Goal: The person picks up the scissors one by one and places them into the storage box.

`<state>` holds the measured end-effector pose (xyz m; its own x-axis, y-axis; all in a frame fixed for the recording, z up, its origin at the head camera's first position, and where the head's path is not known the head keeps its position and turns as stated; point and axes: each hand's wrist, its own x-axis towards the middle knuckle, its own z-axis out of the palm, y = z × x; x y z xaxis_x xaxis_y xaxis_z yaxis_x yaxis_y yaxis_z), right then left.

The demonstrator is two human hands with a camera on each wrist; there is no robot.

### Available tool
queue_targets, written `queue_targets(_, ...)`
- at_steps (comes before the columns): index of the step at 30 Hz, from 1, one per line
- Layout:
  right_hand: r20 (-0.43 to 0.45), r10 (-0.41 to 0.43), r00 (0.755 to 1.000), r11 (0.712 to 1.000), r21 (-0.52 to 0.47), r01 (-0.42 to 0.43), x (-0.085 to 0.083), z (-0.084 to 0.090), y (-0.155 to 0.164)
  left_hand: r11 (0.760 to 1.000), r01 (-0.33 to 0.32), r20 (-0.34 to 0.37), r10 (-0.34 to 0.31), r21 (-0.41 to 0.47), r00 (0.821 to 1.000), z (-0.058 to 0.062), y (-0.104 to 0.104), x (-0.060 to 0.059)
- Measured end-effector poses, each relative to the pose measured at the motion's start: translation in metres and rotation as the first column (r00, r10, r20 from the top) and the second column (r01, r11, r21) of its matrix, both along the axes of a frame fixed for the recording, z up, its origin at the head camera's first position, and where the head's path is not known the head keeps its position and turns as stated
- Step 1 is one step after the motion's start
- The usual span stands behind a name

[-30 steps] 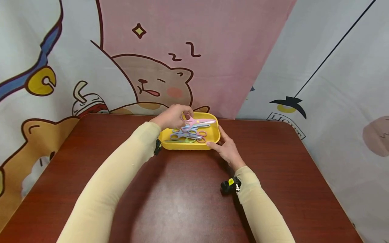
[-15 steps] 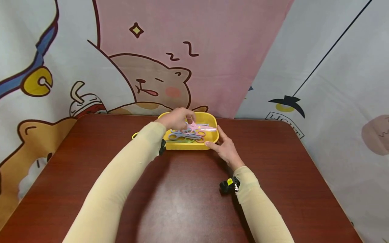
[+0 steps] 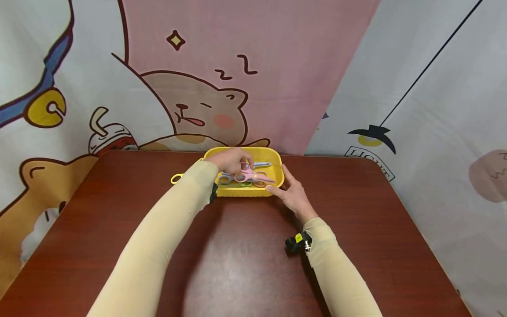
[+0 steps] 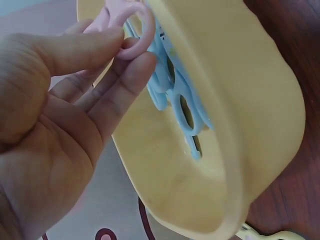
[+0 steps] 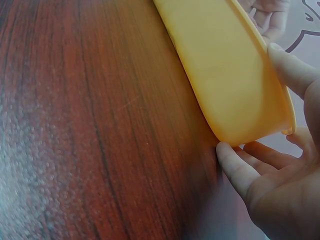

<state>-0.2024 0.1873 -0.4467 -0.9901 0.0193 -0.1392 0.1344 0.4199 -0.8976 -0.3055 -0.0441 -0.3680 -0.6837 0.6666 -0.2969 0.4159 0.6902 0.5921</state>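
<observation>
yellow scissors [image 3: 177,178] lie on the table beside the yellow tray [image 3: 277,155]. the left hand [image 3: 229,159] pinches pink scissors [image 3: 249,175] by a ring, low over the blue scissors [image 4: 182,102] inside. right hand [image 3: 293,193], fingers straight, steadies the tray's corner. that loose pinch could slip; blades might snag the pile.

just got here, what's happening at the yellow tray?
A person works at a yellow tray on a dark wood table. The left hand pinches a handle ring of the pink scissors, which sit over the tray on top of blue scissors and others. The right hand rests with straight fingers against the tray's right corner, steadying it. One pair of yellow scissors lies on the table left of the tray.
</observation>
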Motion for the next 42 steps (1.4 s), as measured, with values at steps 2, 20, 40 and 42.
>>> queue_targets(2,-0.003,0.0,1.0,1.0,0.004,0.0,0.0,0.001,0.0,1.0,0.008,0.004,-0.008,-0.001,1.0,-0.002,-0.001,0.0)
queue_targets(20,-0.02,0.006,1.0,0.999,-0.035,-0.007,-0.001,0.001,-0.001,0.994,-0.007,-0.053,0.001,-0.11,0.999,0.0,-0.003,0.002)
queue_targets(40,0.036,-0.003,0.999,1.0,0.023,0.002,-0.002,0.0,0.0,1.0,-0.012,-0.07,0.013,0.023,0.997,0.003,-0.034,0.01)
queue_targets(42,0.038,-0.005,0.999,1.0,0.026,0.004,-0.002,0.0,0.0,0.998,-0.028,-0.076,0.032,0.056,0.997,0.004,-0.038,0.012)
